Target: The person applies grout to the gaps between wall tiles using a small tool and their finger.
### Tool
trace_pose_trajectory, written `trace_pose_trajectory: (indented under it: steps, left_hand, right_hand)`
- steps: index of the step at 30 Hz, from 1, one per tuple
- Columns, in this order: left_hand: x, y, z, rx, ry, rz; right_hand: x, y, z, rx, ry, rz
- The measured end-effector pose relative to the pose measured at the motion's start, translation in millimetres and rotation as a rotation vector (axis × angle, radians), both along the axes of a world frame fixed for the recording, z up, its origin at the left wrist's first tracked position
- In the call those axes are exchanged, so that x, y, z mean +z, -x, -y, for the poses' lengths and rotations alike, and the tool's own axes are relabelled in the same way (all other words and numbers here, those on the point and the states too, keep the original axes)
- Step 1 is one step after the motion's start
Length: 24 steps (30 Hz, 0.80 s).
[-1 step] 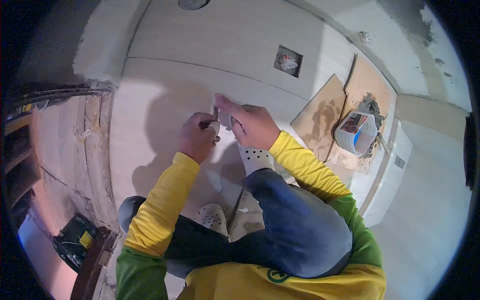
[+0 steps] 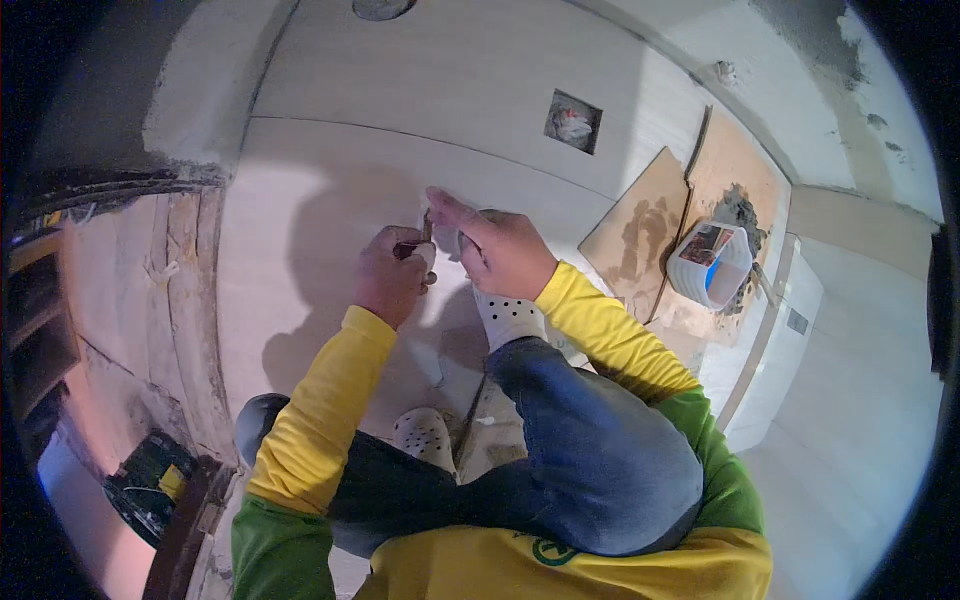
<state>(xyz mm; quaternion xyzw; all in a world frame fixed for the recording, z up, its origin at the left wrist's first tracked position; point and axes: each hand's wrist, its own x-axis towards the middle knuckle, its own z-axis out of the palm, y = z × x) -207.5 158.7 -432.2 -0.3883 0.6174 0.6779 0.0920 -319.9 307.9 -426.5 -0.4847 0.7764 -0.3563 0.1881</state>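
My left hand (image 2: 390, 272) is closed on a thin strip (image 2: 427, 225), perhaps a blade, with a small whitish piece (image 2: 423, 253) at its fingertips. My right hand (image 2: 500, 245) is beside it, index finger stretched to the strip's top and other fingers curled over something pale that I cannot make out. Both hands are above pale floor tiles (image 2: 330, 180). Just below them are my white perforated clogs (image 2: 510, 315) and my bent legs in jeans.
A square cut-out (image 2: 572, 122) and a round opening (image 2: 382, 8) sit in the tiles. Right: two boards (image 2: 630, 240) with grey mortar (image 2: 740, 205) and a clear plastic tub (image 2: 708, 265). Lower left: a dark case (image 2: 145, 485) by a rough threshold (image 2: 195, 330). Walls edge both sides.
Both my hands have shifted very slightly left in the picture, as has the background. Their grips look the same.
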Motion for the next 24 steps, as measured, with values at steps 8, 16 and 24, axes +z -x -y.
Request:
trace_pose_trajectory:
  steps: [8, 16, 24]
  left_hand:
    - [-5, -4, 9, -0.001, 0.015, 0.003]
    - [-8, -7, 7, 0.063, 0.03, 0.01]
    - [-2, -6, 8, 0.076, -0.03, -0.017]
  right_hand:
    - [-63, 74, -43, -0.558, -0.069, 0.426]
    - [-127, 122, -71, -0.556, -0.246, 0.226]
    - [-128, 116, -70, -0.501, -0.346, 0.036]
